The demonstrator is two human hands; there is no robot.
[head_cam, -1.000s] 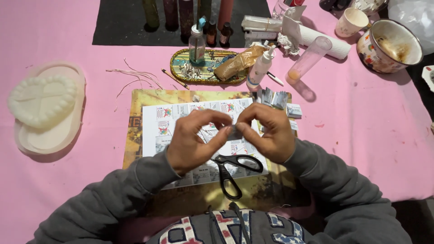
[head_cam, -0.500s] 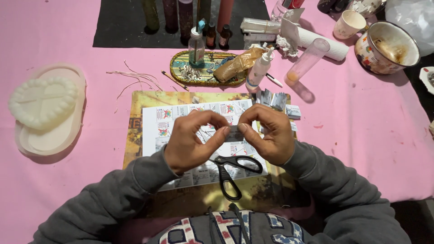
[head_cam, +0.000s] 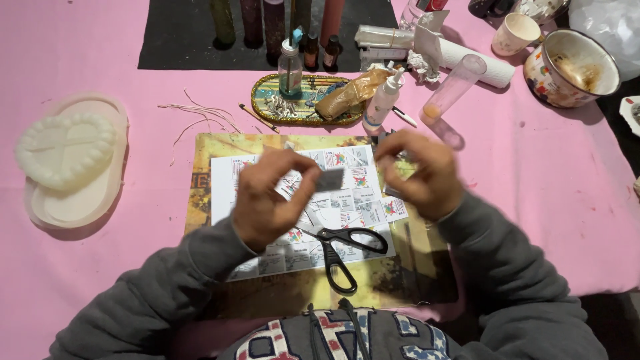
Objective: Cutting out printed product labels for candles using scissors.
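Left hand (head_cam: 270,200) pinches small flat grey card piece (head_cam: 329,179); right hand (head_cam: 420,175) loosely curled, empty; black-handled scissors (head_cam: 343,250) lie below both.

Even, fairly bright light fell from above, with soft shadows. The right hand (head_cam: 419,175) was smeared by motion blur; far corners bent outward slightly. The bowl (head_cam: 572,67) showed mild glare.
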